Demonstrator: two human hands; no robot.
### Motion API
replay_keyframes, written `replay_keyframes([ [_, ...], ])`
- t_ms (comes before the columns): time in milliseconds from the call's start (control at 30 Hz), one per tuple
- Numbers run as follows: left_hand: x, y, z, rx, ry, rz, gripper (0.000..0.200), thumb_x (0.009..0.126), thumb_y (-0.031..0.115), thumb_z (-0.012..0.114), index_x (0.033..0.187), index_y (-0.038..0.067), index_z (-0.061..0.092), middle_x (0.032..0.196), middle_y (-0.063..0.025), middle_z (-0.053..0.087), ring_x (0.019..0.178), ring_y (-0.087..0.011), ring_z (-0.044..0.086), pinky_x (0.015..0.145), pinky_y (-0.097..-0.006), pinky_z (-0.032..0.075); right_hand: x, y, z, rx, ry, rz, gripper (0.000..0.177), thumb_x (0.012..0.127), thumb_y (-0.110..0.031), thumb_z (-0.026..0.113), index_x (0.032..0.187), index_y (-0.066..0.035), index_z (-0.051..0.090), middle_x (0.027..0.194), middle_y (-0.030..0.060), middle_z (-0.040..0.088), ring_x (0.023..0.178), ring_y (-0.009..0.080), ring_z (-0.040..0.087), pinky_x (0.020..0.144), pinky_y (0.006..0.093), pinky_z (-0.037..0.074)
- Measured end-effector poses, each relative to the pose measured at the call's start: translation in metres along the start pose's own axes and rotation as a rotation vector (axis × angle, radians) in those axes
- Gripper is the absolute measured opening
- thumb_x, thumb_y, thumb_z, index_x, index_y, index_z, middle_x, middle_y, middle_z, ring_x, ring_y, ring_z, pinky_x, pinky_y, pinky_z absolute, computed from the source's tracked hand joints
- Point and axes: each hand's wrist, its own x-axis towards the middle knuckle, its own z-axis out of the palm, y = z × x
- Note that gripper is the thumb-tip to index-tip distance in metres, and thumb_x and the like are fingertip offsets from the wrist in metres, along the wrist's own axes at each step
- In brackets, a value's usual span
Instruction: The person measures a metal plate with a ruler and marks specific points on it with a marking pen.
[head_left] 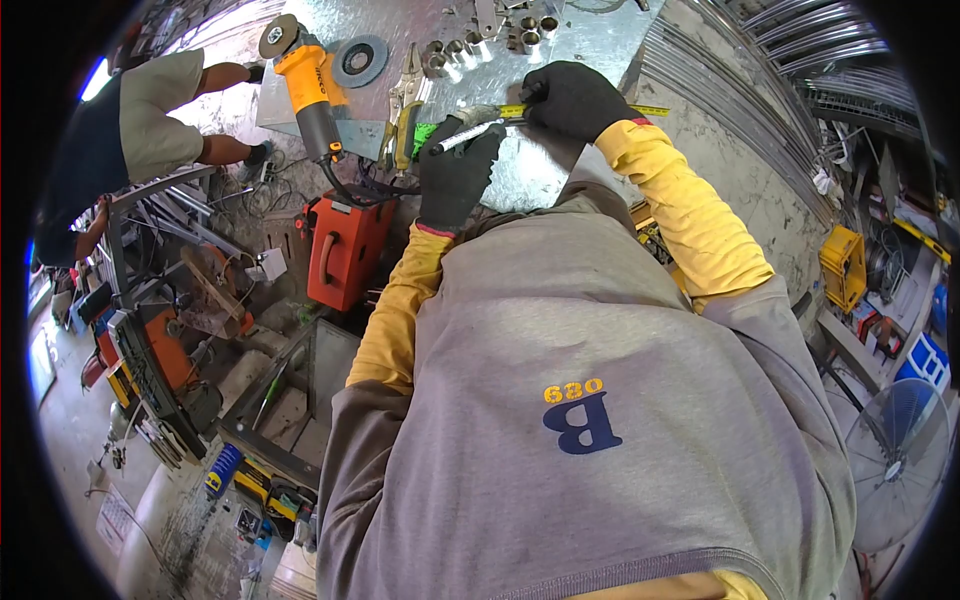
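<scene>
We find the left hand (460, 178) half-curled at one pen (465, 138), the right hand (578, 102) bunched over one tape (512, 111), covering part; what either grips, we cannot tell. Beyond, on one bench (390, 18): one grinder (306, 88), one loose disc (374, 58), overlapping rings (456, 52), uncounted.

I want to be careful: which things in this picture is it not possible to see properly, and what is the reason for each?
In the head view:
Right hand: whatever lies inside its curled fingers, hidden by the gloved back.
Yellow tape: its marks, too small to read; the right hand covers part of it.
Co-worker: the head, lost at the dark left border.
Metal table: the far edge, cut off by the picture's top.
</scene>
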Motion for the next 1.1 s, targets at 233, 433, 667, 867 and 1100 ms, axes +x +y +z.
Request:
replay_keyframes([
  [233, 0.0, 0.001, 0.0, -0.008, 0.002, -0.021, 0.012, 0.096, 0.013, 0.077, 0.106, 0.006, 0.077, 0.073, 0.0023, 0.068, 0.056, -0.0046, 0.057, 0.048, -0.0229, 0.044, 0.001, -0.006, -0.006, -0.003, -0.075, 0.043, 0.033, 0.079, -0.026, 0.082, 0.108, -0.01, 0.079, 0.101, 0.0146, 0.079, 0.095, 0.0337, 0.075, 0.088, 0.0421, 0.057],
  [433, -0.001, 0.004, 0.0, 0.008, -0.016, -0.03, 0.015, 0.095, 0.013, 0.078, 0.108, 0.006, 0.077, 0.073, 0.0024, 0.068, 0.055, -0.0047, 0.057, 0.048, -0.023, 0.043, 0.0, -0.007, -0.008, 0.008, -0.064, 0.04, 0.031, 0.079, -0.027, 0.081, 0.105, -0.01, 0.079, 0.098, 0.0153, 0.078, 0.094, 0.035, 0.074, 0.087, 0.0435, 0.057],
  [667, 0.002, -0.002, -0.001, 0.028, 0.007, -0.024, 0.01, 0.096, 0.014, 0.078, 0.101, 0.005, 0.077, 0.072, 0.0025, 0.067, 0.054, -0.0046, 0.056, 0.047, -0.0242, 0.042, 0.0, -0.007, -0.007, -0.026, -0.06, 0.017, 0.028, 0.079, -0.03, 0.082, 0.099, -0.011, 0.079, 0.093, 0.0161, 0.076, 0.091, 0.037, 0.073, 0.084, 0.0458, 0.056],
  [867, 0.002, -0.01, -0.008, -0.073, 0.007, -0.025, 0.017, 0.1, 0.015, 0.074, 0.111, 0.001, 0.073, 0.09, -0.005, 0.073, 0.069, -0.0131, 0.068, 0.06, -0.0275, 0.056, -0.002, -0.001, -0.003, 0.034, 0.01, -0.019, 0.031, 0.078, -0.029, 0.081, 0.101, -0.008, 0.079, 0.094, 0.0166, 0.077, 0.088, 0.036, 0.074, 0.083, 0.0449, 0.057],
  [1100, 0.008, 0.0, -0.018, -0.236, -0.063, -0.057, 0.041, 0.109, 0.034, 0.062, 0.122, -0.005, 0.066, 0.114, -0.016, 0.074, 0.098, -0.0274, 0.078, 0.083, -0.0396, 0.065, -0.004, -0.002, -0.008, 0.058, 0.031, 0.025, 0.027, 0.081, -0.03, 0.077, 0.101, -0.011, 0.079, 0.093, 0.0147, 0.077, 0.088, 0.0364, 0.073, 0.083, 0.0469, 0.057],
])
